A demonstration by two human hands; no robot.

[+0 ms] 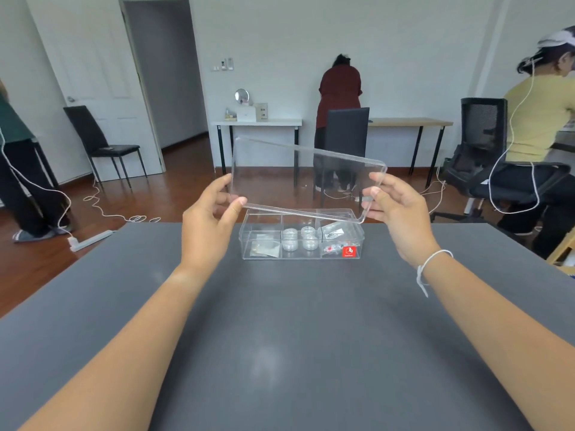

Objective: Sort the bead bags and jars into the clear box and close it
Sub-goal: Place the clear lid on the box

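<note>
A clear box (pixel 245 241) with three compartments stands near the far edge of the grey table (pixel 280 337). Its left compartment holds a small bead bag (pixel 264 247), the middle one several clear jars (pixel 300 239), the right one more bead bags (pixel 334 236) behind a red label. Above the box I hold its clear lid (pixel 298 178), tilted with the far edge raised. My left hand (pixel 211 219) grips the lid's left end. The lid's right end is pinched in my right hand (pixel 398 209).
Beyond the table are a wooden floor with white cables and a power strip (pixel 90 241), black chairs (pixel 345 141), an office chair (pixel 485 150) and two desks by the wall. Three people stand in the room: one at the left edge, one at the back, one at the right.
</note>
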